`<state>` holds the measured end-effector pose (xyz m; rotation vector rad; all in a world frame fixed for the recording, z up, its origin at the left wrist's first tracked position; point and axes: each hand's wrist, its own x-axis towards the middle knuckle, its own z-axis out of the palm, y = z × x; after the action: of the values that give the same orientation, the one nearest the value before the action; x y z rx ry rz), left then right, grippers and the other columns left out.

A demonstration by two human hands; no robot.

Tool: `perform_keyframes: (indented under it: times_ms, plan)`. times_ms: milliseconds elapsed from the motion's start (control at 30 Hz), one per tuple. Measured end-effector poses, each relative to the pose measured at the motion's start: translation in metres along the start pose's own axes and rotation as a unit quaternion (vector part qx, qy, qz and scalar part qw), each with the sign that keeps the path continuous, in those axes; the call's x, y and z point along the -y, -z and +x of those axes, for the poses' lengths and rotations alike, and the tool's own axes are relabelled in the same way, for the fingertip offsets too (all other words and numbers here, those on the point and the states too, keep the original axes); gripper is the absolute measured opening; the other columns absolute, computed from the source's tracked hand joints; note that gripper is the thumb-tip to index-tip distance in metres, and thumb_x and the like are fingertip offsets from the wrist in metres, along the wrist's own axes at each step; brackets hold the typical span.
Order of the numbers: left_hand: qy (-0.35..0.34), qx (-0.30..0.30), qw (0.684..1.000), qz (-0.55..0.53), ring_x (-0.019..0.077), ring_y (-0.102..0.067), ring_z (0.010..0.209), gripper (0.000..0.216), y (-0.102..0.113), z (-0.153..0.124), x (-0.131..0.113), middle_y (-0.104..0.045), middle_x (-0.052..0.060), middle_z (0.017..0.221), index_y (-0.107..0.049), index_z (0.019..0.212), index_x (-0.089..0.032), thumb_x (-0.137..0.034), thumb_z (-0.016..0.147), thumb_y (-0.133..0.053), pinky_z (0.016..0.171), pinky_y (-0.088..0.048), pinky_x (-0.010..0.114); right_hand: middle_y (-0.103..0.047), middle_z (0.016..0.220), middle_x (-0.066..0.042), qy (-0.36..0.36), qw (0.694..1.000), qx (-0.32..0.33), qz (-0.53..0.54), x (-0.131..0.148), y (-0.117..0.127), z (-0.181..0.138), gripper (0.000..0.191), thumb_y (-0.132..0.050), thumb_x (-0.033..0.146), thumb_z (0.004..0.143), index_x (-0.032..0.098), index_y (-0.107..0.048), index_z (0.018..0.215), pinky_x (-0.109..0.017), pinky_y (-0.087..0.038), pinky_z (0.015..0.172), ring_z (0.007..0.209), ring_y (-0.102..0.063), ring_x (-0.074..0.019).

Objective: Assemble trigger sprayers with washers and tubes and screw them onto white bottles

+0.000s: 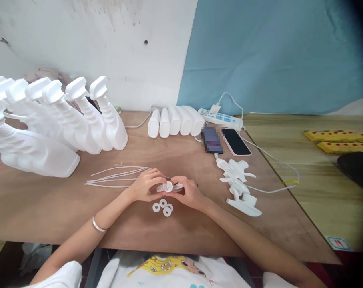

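Observation:
Near the front middle of the table, both hands hold a white spray trigger head (168,186) with its round underside turned up toward me. My left hand (147,185) pinches it from the left, and my right hand (189,193) grips it from the right. Just below my fingers lie several small white ring washers (163,208), some overlapping. Thin white dip tubes (115,176) lie fanned out beside my left hand. To the right of my right hand is a loose pile of white trigger heads (237,178).
White spray bottles with heads (100,116) stand in a group at left. Several white bottles (175,121) line the back. A power strip (221,118), two phones (237,142) and a white cable (274,160) are at right.

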<state>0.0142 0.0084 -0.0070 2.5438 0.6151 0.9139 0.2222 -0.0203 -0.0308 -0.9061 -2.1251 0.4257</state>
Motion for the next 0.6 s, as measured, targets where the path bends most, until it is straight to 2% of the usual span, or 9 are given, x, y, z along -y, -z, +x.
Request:
perform_keyframes:
  times_ms: [200, 467, 600]
  plan:
    - [0.0, 0.031, 0.998, 0.045, 0.0173, -0.05, 0.082, 0.022, 0.006, 0.004, -0.004, -0.058, 0.006, 0.097, -0.057, 0.092, -0.021, -0.034, 0.076, -0.059, 0.071, -0.038, 0.031, -0.065, 0.09, -0.005, 0.003, 1.0, -0.001, -0.005, 0.0, -0.002, -0.001, 0.033, -0.057, 0.039, 0.081, 0.02, -0.044, 0.105, -0.027, -0.051, 0.067, 0.076, -0.064, -0.0166]
    - [-0.03, 0.026, 0.996, 0.083, 0.0173, -0.049, 0.083, 0.013, -0.003, 0.006, -0.007, -0.06, 0.006, 0.093, -0.055, 0.085, -0.019, -0.029, 0.077, -0.056, 0.071, -0.038, 0.031, -0.065, 0.087, -0.005, 0.045, 0.999, -0.014, -0.013, 0.002, -0.007, -0.001, 0.028, -0.053, 0.035, 0.084, 0.019, -0.044, 0.105, -0.028, -0.05, 0.063, 0.071, -0.064, -0.0168]
    - [-0.007, 0.028, 0.994, 0.101, 0.0167, -0.05, 0.083, 0.012, 0.001, 0.01, -0.018, -0.059, 0.005, 0.092, -0.052, 0.085, -0.017, -0.027, 0.078, -0.056, 0.071, -0.038, 0.031, -0.065, 0.086, -0.006, 0.07, 0.997, -0.02, -0.011, 0.001, -0.006, 0.0, 0.024, -0.052, 0.033, 0.085, 0.019, -0.044, 0.103, -0.028, -0.05, 0.062, 0.072, -0.063, -0.0169]
